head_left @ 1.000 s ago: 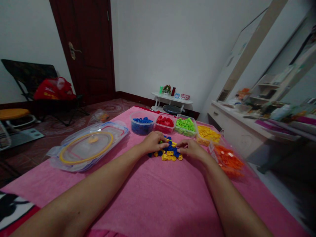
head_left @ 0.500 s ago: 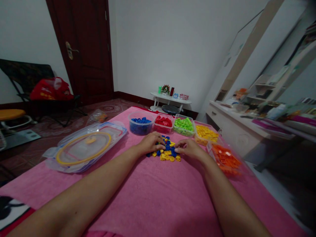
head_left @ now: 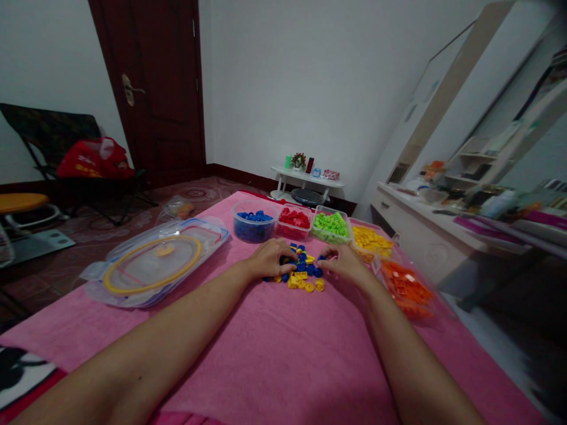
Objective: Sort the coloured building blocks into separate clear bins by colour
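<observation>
A small heap of blue and yellow bricks (head_left: 303, 273) lies on the pink cloth (head_left: 283, 348). My left hand (head_left: 269, 260) rests on the heap's left side, its fingers curled down among the bricks. My right hand (head_left: 343, 264) sits at the heap's right side with the fingertips pinched on a small blue brick (head_left: 322, 258). Behind the heap stand a round tub of blue bricks (head_left: 254, 221), a tub of red bricks (head_left: 294, 222) and a tub of green bricks (head_left: 332, 226).
Tubs of yellow bricks (head_left: 371, 242) and orange bricks (head_left: 405, 287) stand at the right. Stacked clear lids (head_left: 155, 262) lie at the left. A white dresser (head_left: 425, 227) is beyond the right edge. A folding chair with a red bag (head_left: 93, 159) and a dark door (head_left: 162, 88) stand behind.
My right hand has lifted slightly off the heap and pinched up a small blue brick. My left hand stays on the heap, fingers shifting a little.
</observation>
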`<action>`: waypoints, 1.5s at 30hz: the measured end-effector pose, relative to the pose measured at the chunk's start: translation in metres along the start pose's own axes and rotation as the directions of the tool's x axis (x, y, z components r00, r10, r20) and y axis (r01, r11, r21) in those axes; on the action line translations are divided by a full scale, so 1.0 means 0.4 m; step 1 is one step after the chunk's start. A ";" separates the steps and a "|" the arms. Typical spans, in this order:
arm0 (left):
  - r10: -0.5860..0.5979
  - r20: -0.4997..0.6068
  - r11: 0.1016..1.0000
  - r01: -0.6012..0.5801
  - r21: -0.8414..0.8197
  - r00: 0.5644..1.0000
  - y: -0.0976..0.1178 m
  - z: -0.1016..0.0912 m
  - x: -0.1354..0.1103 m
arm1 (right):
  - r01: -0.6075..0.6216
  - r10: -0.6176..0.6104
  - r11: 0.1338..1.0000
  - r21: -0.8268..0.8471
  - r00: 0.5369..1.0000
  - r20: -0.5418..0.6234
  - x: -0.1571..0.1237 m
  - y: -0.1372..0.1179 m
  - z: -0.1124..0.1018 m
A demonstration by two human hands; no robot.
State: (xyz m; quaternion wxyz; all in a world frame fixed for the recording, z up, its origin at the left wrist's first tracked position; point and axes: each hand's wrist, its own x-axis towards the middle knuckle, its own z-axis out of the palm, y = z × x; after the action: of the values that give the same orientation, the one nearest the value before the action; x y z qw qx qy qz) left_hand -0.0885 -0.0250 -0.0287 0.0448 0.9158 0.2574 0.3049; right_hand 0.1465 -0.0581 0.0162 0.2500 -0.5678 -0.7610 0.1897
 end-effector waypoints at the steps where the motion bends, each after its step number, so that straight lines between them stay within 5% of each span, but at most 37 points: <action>1: -0.004 -0.001 1.000 0.004 -0.007 1.000 0.000 0.000 0.000 | 0.004 -0.004 0.999 -0.041 1.000 0.008 0.001 0.006 0.002; 10: -0.075 -0.099 0.993 0.066 -0.098 0.992 0.012 -0.006 0.005 | -0.006 0.006 0.991 -0.134 1.000 0.002 0.001 0.014 0.031; 16: -0.297 -0.230 0.910 0.202 -0.363 0.927 0.070 -0.025 0.043 | -0.110 0.110 0.993 0.028 0.994 0.012 0.002 -0.001 -0.004; 19: -0.520 -0.145 0.696 0.319 -0.644 0.842 0.091 -0.027 0.065 | -0.090 0.090 0.996 0.005 0.996 0.012 -0.003 -0.008 -0.018; 22: -0.675 0.099 0.282 0.380 -0.881 0.731 0.100 -0.030 0.077 | 0.033 -0.025 0.996 -0.079 0.995 0.101 -0.013 -0.021 -0.032; 25: -0.711 0.330 -0.116 0.359 -0.926 0.621 0.101 -0.039 0.083 | 0.039 -0.028 0.998 -0.047 0.978 0.209 -0.021 -0.035 -0.026; 28: -0.701 0.439 -0.296 0.331 -0.896 0.561 0.100 -0.049 0.085 | 0.048 -0.023 0.995 -0.088 0.963 0.267 -0.023 -0.035 0.005; 34: -0.639 0.503 -0.338 0.374 -0.864 0.583 0.106 -0.057 0.084 | 0.083 -0.049 0.987 -0.134 0.970 0.238 -0.017 -0.028 0.031; 40: -0.552 0.527 -0.316 0.423 -0.849 0.646 0.116 -0.051 0.083 | 0.085 -0.088 0.995 -0.056 0.994 -0.069 -0.015 -0.100 -0.027; 45: -0.480 0.576 -0.375 0.439 -0.817 0.662 0.129 -0.049 0.083 | 0.165 -0.124 0.974 0.153 0.962 -0.245 -0.014 -0.139 -0.002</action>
State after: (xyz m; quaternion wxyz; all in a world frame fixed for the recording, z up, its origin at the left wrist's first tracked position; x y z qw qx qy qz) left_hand -0.0542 -0.0545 0.0174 0.8061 0.3696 0.3015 0.3503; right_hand 0.1055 -0.0794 0.0479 0.3990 -0.5053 -0.7466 0.1675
